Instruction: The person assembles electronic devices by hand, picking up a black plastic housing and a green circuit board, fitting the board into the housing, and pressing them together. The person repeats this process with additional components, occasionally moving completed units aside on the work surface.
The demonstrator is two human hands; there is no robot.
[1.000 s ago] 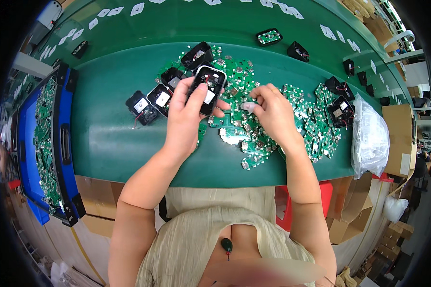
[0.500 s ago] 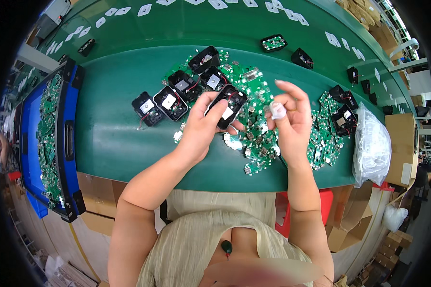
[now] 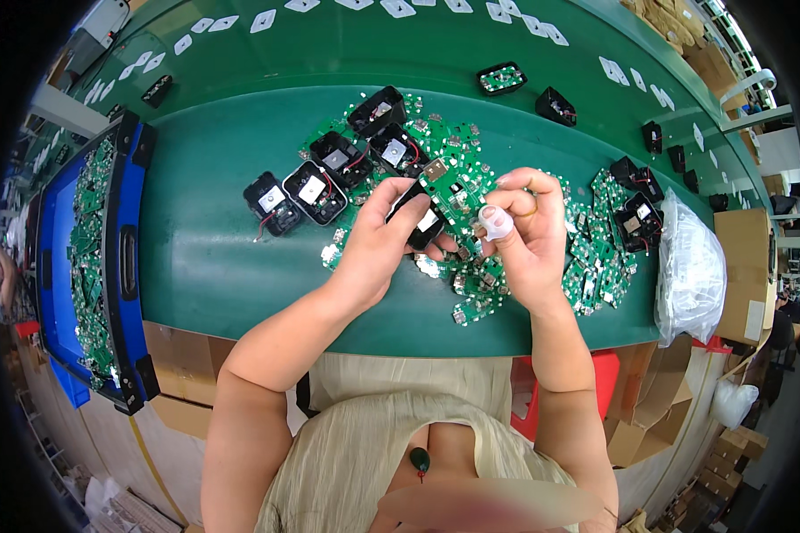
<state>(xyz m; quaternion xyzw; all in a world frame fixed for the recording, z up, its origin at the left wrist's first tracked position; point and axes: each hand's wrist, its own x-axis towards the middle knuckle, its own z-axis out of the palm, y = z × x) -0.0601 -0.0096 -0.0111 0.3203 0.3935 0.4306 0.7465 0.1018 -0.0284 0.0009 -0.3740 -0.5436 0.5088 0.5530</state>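
Note:
My left hand [image 3: 369, 249] is closed round a small open black plastic case [image 3: 428, 222], its thumb on the rim and a white patch showing inside. Pinched in my right hand [image 3: 535, 253] is a green circuit board [image 3: 458, 188] with a metal connector, tilted over the case and hiding its far end. A translucent white finger cot [image 3: 496, 222] covers my right thumb tip. Beyond my left hand lie several open black cases [image 3: 324, 197] with red wires and white or silver pads. A heap of loose green circuit boards [image 3: 480, 289] spreads under and around both hands.
A blue tray [image 3: 55, 258] with black sides, filled with boards, stands at the left. At the right are more black cases [image 3: 638, 222], a clear plastic bag [image 3: 690, 266] and a cardboard box [image 3: 743, 277]. Along the far green belt [image 3: 364, 55] lie white cards and black cases.
My right hand has moved left, bringing the circuit board over the black case. My left hand stays almost in place. Cards and cases on the far belt have shifted slightly left.

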